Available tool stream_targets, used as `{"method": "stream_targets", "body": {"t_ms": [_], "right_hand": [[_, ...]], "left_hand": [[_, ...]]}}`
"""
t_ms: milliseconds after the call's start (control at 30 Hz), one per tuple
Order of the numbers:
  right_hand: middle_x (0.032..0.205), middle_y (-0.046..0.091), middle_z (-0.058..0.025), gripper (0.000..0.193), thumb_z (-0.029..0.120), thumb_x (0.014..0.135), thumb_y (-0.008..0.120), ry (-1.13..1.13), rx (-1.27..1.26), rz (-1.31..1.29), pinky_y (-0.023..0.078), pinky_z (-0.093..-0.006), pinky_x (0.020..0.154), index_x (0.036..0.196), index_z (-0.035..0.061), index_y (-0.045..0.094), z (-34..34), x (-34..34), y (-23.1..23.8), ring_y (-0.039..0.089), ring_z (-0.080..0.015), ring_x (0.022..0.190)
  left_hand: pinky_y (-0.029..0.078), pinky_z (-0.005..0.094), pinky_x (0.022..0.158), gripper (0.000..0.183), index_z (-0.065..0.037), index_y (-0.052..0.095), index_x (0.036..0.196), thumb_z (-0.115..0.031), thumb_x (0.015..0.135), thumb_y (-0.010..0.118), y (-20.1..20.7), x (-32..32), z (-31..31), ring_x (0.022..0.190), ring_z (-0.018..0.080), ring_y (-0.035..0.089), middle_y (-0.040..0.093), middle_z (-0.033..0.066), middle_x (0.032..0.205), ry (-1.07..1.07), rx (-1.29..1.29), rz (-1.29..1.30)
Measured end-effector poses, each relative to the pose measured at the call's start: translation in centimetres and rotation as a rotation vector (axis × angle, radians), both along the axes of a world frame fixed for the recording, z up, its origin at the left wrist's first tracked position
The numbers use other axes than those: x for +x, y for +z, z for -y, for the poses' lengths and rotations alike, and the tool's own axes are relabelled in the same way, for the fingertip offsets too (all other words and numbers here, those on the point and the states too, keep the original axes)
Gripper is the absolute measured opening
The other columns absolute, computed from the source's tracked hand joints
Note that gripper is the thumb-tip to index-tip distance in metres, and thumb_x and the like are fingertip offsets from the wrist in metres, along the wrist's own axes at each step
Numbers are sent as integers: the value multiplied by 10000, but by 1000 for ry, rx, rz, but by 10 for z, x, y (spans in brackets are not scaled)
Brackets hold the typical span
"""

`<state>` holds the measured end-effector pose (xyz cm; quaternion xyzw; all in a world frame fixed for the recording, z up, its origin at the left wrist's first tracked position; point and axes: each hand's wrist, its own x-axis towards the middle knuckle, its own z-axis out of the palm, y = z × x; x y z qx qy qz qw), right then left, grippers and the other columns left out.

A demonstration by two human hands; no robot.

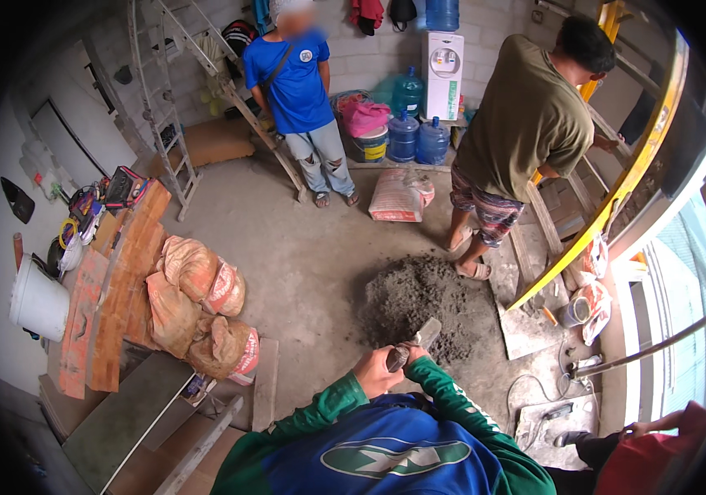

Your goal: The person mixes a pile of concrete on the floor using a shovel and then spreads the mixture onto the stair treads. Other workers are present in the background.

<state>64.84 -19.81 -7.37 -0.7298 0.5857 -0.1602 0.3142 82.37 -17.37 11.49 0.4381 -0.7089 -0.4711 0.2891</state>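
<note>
Head view: left hand (375, 373) was clenched around the handle of a trowel (415, 342), blade pointing away, up and right of the fist. Right hand was hidden behind the left; grip unclear. Grey mortar pile (415, 299) lay just beyond the blade on the concrete floor (303, 247). Left of the hand: stuffed sacks (196, 305), white bucket (39, 301), contents hidden. Far ahead: blue water jugs (419, 136), dispenser (442, 74), block wall.

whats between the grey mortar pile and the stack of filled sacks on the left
Only bare concrete floor lies between the mortar pile and the sacks, as the head view shows.
</note>
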Motion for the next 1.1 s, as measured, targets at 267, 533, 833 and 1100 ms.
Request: {"method": "stream_targets", "body": {"t_ms": [267, 533, 833, 1100], "right_hand": [[1112, 635, -78, 431, 294, 727, 679, 171, -7, -38, 530, -450, 828, 1133, 168, 611, 13, 40, 28, 629, -334, 984], [1130, 621, -95, 450, 277, 716, 684, 229, -2, -6, 524, -448, 848, 1142, 159, 599, 13, 56, 15, 615, -332, 1019], [1117, 635, -122, 476, 303, 725, 695, 254, 65, 31, 514, -457, 853, 1165, 147, 599, 10, 59, -25, 612, -339, 1023], [1106, 641, -112, 474, 297, 734, 677, 197, 46, 46, 519, -444, 831, 1189, 180, 608, 4, 56, -32, 628, -336, 977]], "left_hand": [[457, 332, 516, 236, 8, 591, 946, -143, 774, 650, 34, 33, -18, 495, 170, 574, 586, 100, 617, 101, -36, -2], [433, 293, 456, 214, 10, 582, 956, -106, 786, 639, 30, 43, -21, 437, 111, 521, 563, 51, 601, 116, 9, -50], [398, 256, 414, 102, 8, 539, 867, -41, 812, 608, 8, 45, -13, 446, 82, 496, 551, 28, 611, 44, 122, -87], [421, 281, 418, 142, 18, 565, 869, -80, 795, 637, 16, 42, -7, 425, 114, 525, 559, 56, 589, 45, 292, -52]]}}
